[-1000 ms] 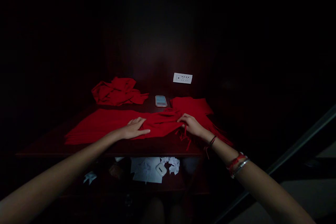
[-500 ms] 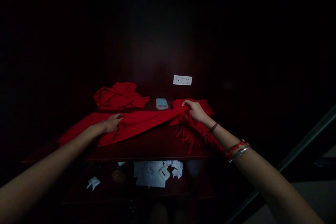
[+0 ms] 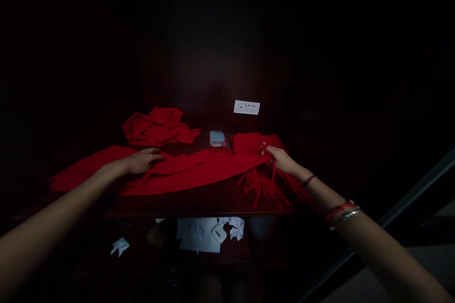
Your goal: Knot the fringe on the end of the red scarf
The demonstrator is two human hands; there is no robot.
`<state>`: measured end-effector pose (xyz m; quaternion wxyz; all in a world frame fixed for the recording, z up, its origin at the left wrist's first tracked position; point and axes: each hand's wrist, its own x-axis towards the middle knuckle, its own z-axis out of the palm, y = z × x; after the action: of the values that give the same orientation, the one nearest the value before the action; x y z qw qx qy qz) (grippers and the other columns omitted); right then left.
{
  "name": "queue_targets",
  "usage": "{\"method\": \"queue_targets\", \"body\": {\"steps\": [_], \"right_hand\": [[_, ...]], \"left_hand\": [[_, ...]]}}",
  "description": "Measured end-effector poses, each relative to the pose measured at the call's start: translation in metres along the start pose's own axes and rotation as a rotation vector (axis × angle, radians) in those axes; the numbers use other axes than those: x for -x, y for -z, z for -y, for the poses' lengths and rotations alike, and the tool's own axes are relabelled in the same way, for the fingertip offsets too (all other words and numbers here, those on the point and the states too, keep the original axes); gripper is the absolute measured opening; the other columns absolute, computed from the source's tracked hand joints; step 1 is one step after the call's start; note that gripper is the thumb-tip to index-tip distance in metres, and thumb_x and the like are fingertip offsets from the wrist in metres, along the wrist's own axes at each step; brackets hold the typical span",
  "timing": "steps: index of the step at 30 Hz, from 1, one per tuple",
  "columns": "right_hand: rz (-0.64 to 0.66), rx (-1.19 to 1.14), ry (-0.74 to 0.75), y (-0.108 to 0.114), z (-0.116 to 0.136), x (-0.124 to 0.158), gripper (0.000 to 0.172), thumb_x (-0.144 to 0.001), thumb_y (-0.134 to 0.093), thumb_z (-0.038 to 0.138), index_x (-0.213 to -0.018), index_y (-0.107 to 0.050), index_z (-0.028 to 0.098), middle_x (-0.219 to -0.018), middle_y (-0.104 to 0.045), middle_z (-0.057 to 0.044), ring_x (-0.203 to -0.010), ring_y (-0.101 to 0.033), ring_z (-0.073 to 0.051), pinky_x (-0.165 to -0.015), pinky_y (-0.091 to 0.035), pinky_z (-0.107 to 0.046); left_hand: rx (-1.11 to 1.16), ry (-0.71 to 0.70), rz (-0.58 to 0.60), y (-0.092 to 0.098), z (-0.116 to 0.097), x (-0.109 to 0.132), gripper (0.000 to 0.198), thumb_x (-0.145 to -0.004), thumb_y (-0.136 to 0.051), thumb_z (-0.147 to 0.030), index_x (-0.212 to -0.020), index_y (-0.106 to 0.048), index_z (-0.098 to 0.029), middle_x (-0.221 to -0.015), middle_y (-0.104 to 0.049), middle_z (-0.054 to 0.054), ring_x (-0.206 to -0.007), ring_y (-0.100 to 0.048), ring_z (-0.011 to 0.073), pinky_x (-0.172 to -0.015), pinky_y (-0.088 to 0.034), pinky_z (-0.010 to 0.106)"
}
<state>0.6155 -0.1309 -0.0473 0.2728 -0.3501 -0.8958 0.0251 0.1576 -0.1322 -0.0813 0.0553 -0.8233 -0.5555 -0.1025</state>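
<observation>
A long red fringed scarf [image 3: 199, 170] lies lengthwise across a dark wooden desk [image 3: 199, 204]. My right hand [image 3: 280, 158] is closed on its right end, with loose fringe hanging below the fingers. My left hand [image 3: 144, 160] rests on the scarf left of the middle, its fingers stretched out over the cloth; its underside is hidden. Behind my right hand lies a folded red cloth [image 3: 247, 141]. Another red cloth [image 3: 156, 128] sits crumpled at the back left.
A small pale blue item [image 3: 216, 138], blurred, lies at the back. On the wall is a white socket [image 3: 246, 107]. A lower shelf [image 3: 241, 256] holds paper sheets [image 3: 199, 241], crumpled paper [image 3: 236, 228], a white rounded case [image 3: 218, 233] and a paper scrap [image 3: 120, 247].
My right hand has moved right and slightly down with the scarf's fringed end. My left hand has shifted a little left, and the scarf's left part reaches farther left.
</observation>
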Motion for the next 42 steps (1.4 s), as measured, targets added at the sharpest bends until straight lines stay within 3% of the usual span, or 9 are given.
{"method": "queue_targets", "body": {"steps": [2, 5, 10, 14, 21, 27, 33, 38, 42], "right_hand": [[0.188, 0.113, -0.095, -0.010, -0.009, 0.021, 0.016, -0.069, -0.042, 0.012, -0.079, -0.053, 0.017, -0.085, -0.059, -0.007, -0.083, -0.055, -0.017, -0.076, -0.040, -0.029], [0.252, 0.195, -0.208, -0.017, -0.016, 0.041, 0.032, -0.063, -0.040, 0.004, -0.088, -0.056, 0.017, -0.092, -0.060, -0.007, -0.086, -0.055, -0.016, -0.079, -0.039, -0.026], [0.026, 0.099, -0.387, -0.001, -0.015, 0.025, 0.045, -0.056, -0.036, -0.001, -0.092, -0.057, 0.015, -0.101, -0.058, -0.006, -0.097, -0.051, -0.015, -0.087, -0.034, -0.025], [-0.057, 0.043, -0.516, 0.000, -0.017, -0.007, 0.041, -0.063, -0.036, 0.001, -0.096, -0.055, 0.015, -0.104, -0.057, -0.005, -0.099, -0.049, -0.013, -0.085, -0.036, -0.025], [0.225, 0.085, -0.586, -0.041, -0.031, -0.038, 0.009, -0.065, -0.056, 0.023, -0.068, -0.059, 0.015, -0.068, -0.061, -0.004, -0.064, -0.055, -0.015, -0.056, -0.041, -0.022], [0.358, 0.035, -0.521, -0.037, -0.034, -0.055, 0.006, -0.060, -0.059, 0.017, -0.058, -0.054, 0.014, -0.052, -0.052, 0.002, -0.048, -0.044, -0.008, -0.046, -0.033, -0.018], [0.247, 0.031, -0.249, -0.016, -0.016, -0.048, 0.011, -0.066, -0.054, 0.022, -0.074, -0.050, 0.015, -0.066, -0.048, 0.002, -0.057, -0.039, -0.008, -0.053, -0.031, -0.018], [0.384, -0.035, -0.304, -0.010, -0.020, -0.044, 0.022, -0.062, -0.060, 0.032, -0.069, -0.047, 0.016, -0.058, -0.043, 0.006, -0.051, -0.035, -0.007, -0.049, -0.028, -0.019], [0.378, -0.378, -0.339, -0.016, -0.029, -0.049, 0.027, -0.070, -0.053, 0.041, -0.080, -0.050, 0.016, -0.070, -0.050, 0.003, -0.057, -0.041, -0.007, -0.053, -0.034, -0.019]], "left_hand": [[-0.010, -0.107, 0.073, 0.007, -0.027, -0.013, 0.036, -0.076, -0.036, -0.023, -0.107, -0.053, -0.015, -0.115, -0.050, 0.007, -0.105, -0.042, 0.0161, -0.089, -0.032, 0.029], [0.025, -0.235, 0.006, 0.009, -0.082, -0.032, 0.039, -0.083, -0.029, -0.033, -0.110, -0.050, -0.014, -0.118, -0.046, 0.009, -0.108, -0.041, 0.0170, -0.092, -0.029, 0.028], [0.114, -0.501, -0.048, -0.021, -0.171, -0.057, 0.037, -0.085, -0.028, -0.033, -0.112, -0.047, -0.017, -0.118, -0.046, 0.006, -0.110, -0.039, 0.0148, -0.095, -0.027, 0.026], [0.140, -0.493, -0.081, -0.047, -0.205, -0.086, 0.041, -0.084, -0.033, -0.036, -0.118, -0.041, -0.015, -0.124, -0.039, 0.009, -0.112, -0.037, 0.0192, -0.093, -0.030, 0.029], [0.171, -0.301, -0.124, -0.066, -0.215, -0.123, 0.032, -0.083, -0.034, -0.024, -0.110, -0.048, -0.013, -0.109, -0.050, 0.011, -0.099, -0.047, 0.0198, -0.086, -0.036, 0.029], [0.198, -0.180, -0.207, -0.077, -0.214, -0.121, 0.040, -0.086, -0.026, -0.030, -0.119, -0.038, -0.011, -0.116, -0.047, 0.013, -0.105, -0.042, 0.0223, -0.087, -0.033, 0.034], [0.271, -0.192, 0.037, -0.047, -0.201, -0.150, 0.049, -0.085, -0.020, -0.044, -0.092, -0.058, -0.013, -0.098, -0.058, 0.012, -0.095, -0.049, 0.0259, -0.081, -0.033, 0.038], [0.543, -0.275, 0.304, -0.029, -0.186, -0.164, 0.046, -0.080, -0.027, -0.048, -0.083, -0.056, -0.013, -0.089, -0.059, 0.007, -0.079, -0.052, 0.0174, -0.071, -0.036, 0.025], [0.735, -0.286, 0.223, -0.028, -0.184, -0.164, 0.029, -0.074, -0.042, -0.043, -0.075, -0.049, -0.014, -0.070, -0.053, 0.000, -0.063, -0.047, 0.0114, -0.056, -0.034, 0.021]]}}
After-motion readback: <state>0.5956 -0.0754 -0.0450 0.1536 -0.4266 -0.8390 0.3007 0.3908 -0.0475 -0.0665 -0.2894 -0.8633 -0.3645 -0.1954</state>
